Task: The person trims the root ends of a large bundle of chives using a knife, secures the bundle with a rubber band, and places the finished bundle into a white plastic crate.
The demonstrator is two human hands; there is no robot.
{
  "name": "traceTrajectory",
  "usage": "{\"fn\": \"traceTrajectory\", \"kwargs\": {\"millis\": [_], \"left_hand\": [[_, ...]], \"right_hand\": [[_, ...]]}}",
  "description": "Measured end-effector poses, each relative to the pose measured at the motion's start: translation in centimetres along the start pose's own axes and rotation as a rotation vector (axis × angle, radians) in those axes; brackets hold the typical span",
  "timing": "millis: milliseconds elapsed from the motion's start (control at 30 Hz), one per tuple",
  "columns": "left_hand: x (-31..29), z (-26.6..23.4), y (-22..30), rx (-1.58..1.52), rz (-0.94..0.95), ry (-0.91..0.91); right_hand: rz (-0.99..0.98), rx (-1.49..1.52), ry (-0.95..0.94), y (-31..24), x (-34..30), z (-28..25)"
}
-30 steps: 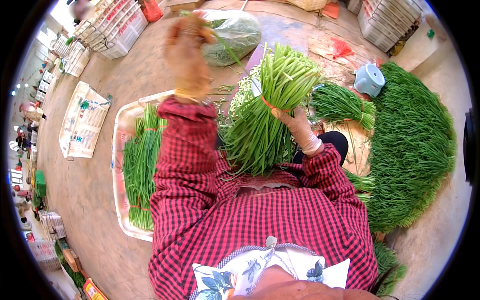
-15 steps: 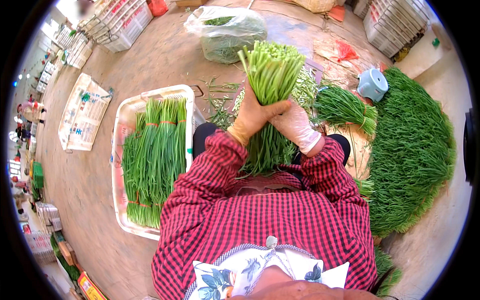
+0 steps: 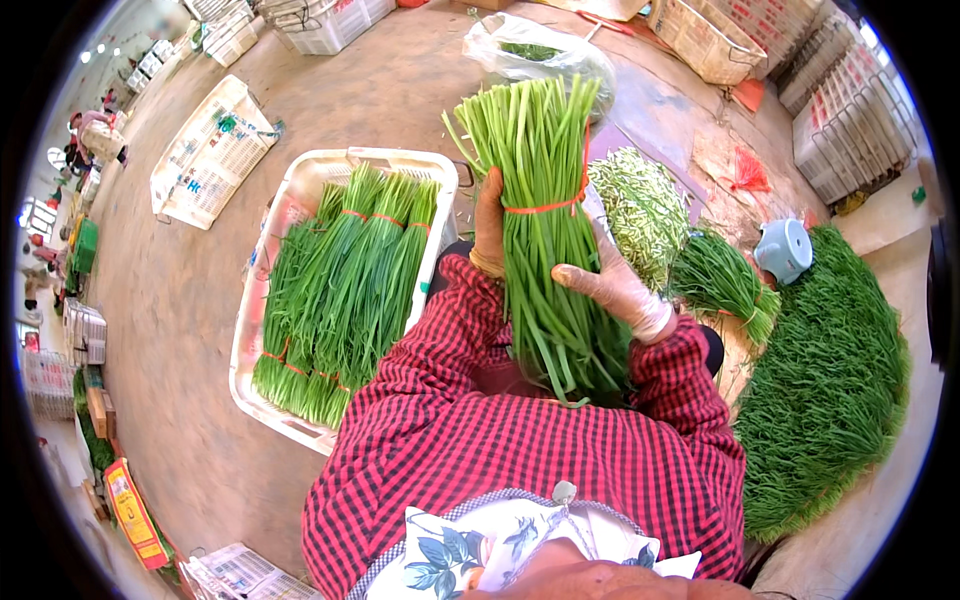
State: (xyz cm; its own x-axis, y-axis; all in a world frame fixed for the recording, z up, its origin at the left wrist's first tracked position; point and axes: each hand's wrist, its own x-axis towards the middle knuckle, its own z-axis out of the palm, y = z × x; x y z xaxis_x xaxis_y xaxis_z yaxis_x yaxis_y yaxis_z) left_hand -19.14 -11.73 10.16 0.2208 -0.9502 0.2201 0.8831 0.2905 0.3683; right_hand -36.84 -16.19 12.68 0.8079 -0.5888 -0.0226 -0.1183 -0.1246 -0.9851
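Observation:
A thick bundle of green garlic chives stands upright before my chest, cut stem ends up and leaves hanging toward my lap. Around its upper part runs a red tie, with a strand rising along the right side. My gloved left hand grips the bundle's left side, its fingers mostly hidden. Against the right side lies my gloved right hand, thumb in front and the other fingers partly hidden behind the stems. To the left, a white crate holds several tied chive bundles.
On the right spreads a large heap of loose chives. Beside it are a blue stool and a smaller chive bunch. Pale trimmings lie ahead, near a clear plastic bag. Another white crate sits far left.
The bundle has turned and now shows the red tie around it. My hands have come apart to its two sides. The view has shifted, so surroundings appear moved.

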Motion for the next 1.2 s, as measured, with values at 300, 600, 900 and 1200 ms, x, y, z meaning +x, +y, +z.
{"fn": "traceTrajectory", "kwargs": {"millis": [300, 600, 900, 1200], "left_hand": [[-4.9, 0.2, 1.2, 0.262, -0.125, -0.01], [-8.3, 4.3, 12.3, 0.425, 0.316, 0.226], [-23.3, 7.9, 35.7, 1.496, 0.693, 0.981], [-23.3, -0.1, 38.5, 2.525, -0.256, 1.398]], "right_hand": [[-0.002, 0.148, 0.081, -0.4, 0.3, 1.2], [-0.219, -0.128, -0.274, -3.2, 4.1, 6.8], [-0.255, -0.182, -0.141, -6.8, 10.8, 2.1], [-0.122, -0.597, -0.342, -1.9, 10.5, -1.4]]}}
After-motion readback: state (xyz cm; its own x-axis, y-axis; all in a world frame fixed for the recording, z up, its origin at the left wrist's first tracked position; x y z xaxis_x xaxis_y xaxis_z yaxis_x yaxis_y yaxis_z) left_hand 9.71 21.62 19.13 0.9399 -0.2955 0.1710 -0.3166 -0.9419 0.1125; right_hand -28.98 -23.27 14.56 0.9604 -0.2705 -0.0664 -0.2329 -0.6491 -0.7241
